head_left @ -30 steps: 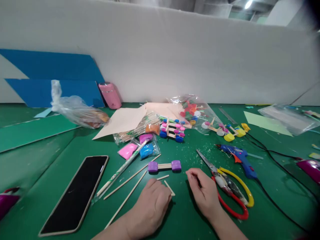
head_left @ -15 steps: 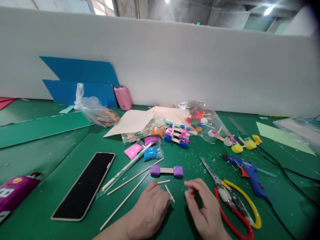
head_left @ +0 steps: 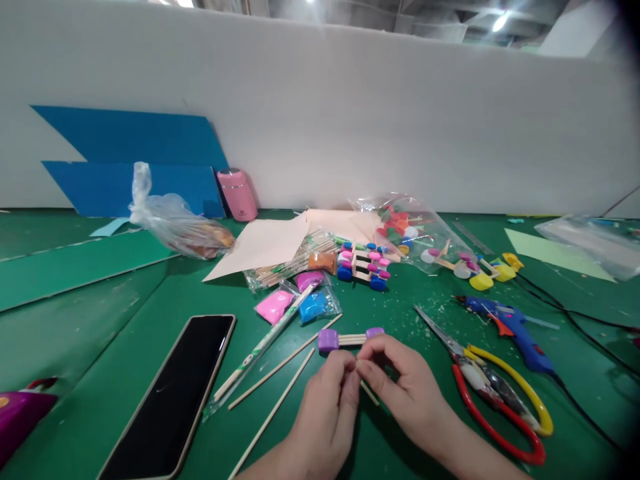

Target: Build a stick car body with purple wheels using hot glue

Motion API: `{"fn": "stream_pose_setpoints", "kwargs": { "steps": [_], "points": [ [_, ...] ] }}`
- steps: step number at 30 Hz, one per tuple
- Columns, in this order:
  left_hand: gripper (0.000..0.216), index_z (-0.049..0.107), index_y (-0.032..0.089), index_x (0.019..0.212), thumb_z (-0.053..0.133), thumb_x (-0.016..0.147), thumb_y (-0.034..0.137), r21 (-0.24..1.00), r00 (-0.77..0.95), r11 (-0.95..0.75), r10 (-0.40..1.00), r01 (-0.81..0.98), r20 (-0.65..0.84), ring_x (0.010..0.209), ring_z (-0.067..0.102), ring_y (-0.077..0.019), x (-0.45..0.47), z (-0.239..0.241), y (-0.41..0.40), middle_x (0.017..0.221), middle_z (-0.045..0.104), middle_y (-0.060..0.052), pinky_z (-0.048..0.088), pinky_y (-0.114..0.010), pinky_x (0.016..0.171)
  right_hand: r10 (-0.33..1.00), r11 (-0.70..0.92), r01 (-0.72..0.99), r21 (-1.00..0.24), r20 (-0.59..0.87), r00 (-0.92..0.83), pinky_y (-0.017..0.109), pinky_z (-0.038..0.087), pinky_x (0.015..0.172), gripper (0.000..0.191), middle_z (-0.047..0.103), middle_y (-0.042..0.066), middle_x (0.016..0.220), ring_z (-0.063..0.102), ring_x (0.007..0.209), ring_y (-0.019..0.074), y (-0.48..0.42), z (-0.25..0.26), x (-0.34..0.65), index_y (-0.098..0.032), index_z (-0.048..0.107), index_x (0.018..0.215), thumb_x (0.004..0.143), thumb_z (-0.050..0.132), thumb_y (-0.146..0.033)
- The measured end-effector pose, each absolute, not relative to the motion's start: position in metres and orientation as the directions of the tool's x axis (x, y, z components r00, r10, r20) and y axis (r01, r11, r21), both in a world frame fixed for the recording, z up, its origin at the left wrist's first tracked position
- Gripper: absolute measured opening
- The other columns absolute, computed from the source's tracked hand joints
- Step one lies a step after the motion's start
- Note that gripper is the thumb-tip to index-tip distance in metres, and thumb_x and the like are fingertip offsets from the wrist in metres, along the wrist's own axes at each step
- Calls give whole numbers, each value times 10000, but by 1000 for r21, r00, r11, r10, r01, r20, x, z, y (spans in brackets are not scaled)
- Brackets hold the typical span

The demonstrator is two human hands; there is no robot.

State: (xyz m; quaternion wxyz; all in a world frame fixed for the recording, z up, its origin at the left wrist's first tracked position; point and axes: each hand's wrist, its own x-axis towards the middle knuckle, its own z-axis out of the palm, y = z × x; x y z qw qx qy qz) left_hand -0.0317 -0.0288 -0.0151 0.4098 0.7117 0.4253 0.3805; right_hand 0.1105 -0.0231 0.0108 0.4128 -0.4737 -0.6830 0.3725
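My left hand and my right hand meet fingertip to fingertip low in the middle of the view. Both are closed in a pinch, and whatever sits between the fingers is hidden. A short wooden stick shows just below the right fingers, apparently lying on the table. Right behind the hands is a dumbbell-shaped piece, with purple clay blocks at the ends of several parallel sticks; the right hand partly covers it. Two long wooden sticks lie left of my left hand.
Scissors with red and yellow handles and a blue glue gun lie to the right. On the left is a phone. Behind are clay packets, clay-and-stick models, paper and a pink bottle.
My hands, apart before, have come together, and the right hand has closed its fingers. A stick end that stuck out by my left hand is hidden now. The whole view has shifted slightly.
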Motion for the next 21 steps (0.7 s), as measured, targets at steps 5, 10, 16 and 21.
{"fn": "stream_pose_setpoints", "kwargs": {
  "steps": [5,10,16,21],
  "points": [
    [176,486,170,744,430,837,309,994,335,-27,942,109,-11,594,436,-128,-27,-1,-14,651,467,3,374,-240,543,953,260,337,-905,184,-240,189,389,552,143,526,-28,669,492,607,103,-4,14,116,-181,535,740,851,473,-245],
    [245,539,146,673,529,775,369,993,378,112,919,22,-112,560,413,-110,-30,-1,-7,594,458,15,346,-225,525,943,308,336,-890,238,-233,188,375,560,120,508,-33,663,481,605,99,-5,6,117,-182,535,731,836,497,-227],
    [306,567,125,632,607,720,415,917,427,378,855,-127,-293,421,392,-59,-32,-7,-9,494,466,41,297,-190,445,942,299,337,-893,221,-251,192,381,550,134,522,-29,646,487,587,100,-5,4,116,-180,539,731,839,487,-241],
    [271,582,116,625,616,730,363,844,470,485,814,-230,-340,433,454,-69,-32,-8,-9,508,545,11,320,-198,481,957,240,305,-921,172,-234,185,376,518,153,523,-33,624,480,561,96,-6,5,117,-181,533,729,847,478,-262]
  ]
}}
